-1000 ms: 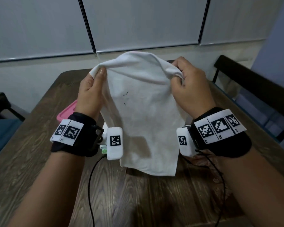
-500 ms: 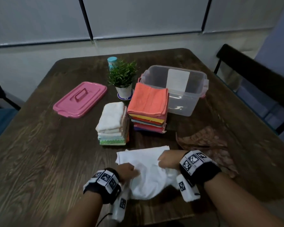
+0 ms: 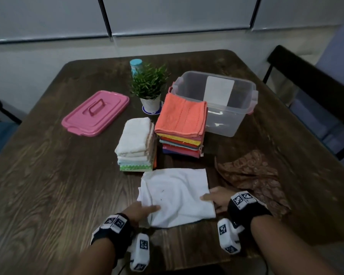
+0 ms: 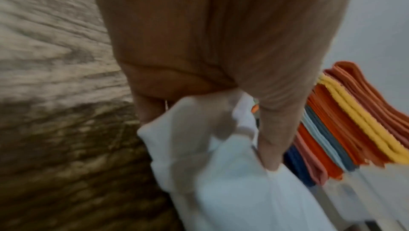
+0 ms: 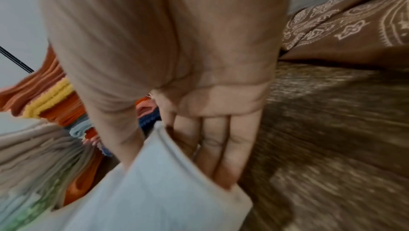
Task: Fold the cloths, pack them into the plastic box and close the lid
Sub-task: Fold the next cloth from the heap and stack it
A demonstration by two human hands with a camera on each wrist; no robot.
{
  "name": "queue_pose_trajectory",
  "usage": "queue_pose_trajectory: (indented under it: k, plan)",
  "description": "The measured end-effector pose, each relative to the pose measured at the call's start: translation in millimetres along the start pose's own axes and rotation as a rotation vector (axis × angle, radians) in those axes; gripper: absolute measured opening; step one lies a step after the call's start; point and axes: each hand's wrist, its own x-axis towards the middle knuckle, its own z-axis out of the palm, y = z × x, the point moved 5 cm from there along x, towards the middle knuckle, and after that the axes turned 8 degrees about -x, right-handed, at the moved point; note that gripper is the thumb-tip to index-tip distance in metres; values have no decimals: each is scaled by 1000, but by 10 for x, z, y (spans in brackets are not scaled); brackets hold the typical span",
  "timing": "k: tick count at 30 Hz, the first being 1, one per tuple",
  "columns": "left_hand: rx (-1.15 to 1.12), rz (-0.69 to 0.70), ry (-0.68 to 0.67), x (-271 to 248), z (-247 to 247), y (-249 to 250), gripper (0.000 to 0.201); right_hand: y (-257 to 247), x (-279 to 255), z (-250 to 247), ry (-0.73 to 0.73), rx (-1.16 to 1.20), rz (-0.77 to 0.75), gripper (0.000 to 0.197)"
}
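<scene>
A white cloth (image 3: pixel 177 193) lies folded on the wooden table (image 3: pixel 48 175) near its front edge. My left hand (image 3: pixel 145 210) pinches its near left corner, with the thumb (image 4: pixel 272 138) on top and the fingers hidden under the fabric. At the right edge my right hand (image 3: pixel 214 197) pinches it too, thumb (image 5: pixel 124 138) above and straight fingers (image 5: pixel 221 147) beneath. The clear plastic box (image 3: pixel 222 120) stands open at the back right. Its pink lid (image 3: pixel 95 113) lies at the back left. Two folded stacks sit between them, one white-topped (image 3: pixel 135 137) and one orange-topped (image 3: pixel 182 116).
A brown patterned cloth (image 3: pixel 252 175) lies crumpled just right of my right hand. A small potted plant (image 3: pixel 150 86) and a teal-capped bottle (image 3: pixel 136 63) stand behind the stacks. A dark chair (image 3: pixel 316 86) is beyond the table's right side.
The white cloth came down from the air onto the table, first bunched, now spread flatter. Both hands have moved apart to its near corners.
</scene>
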Motion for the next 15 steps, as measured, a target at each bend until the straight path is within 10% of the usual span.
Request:
queue_pose_trajectory:
  k: [4, 10, 15]
  plan:
    - [-204, 25, 53, 183, -160, 38, 72, -131, 178, -102, 34, 415, -135, 48]
    - [648, 108, 29, 72, -176, 279, 21, -249, 49, -71, -44, -355, -177, 52]
    - [-335, 411, 2, -194, -275, 1024, 10, -999, -779, -393, 30, 305, -624, 33]
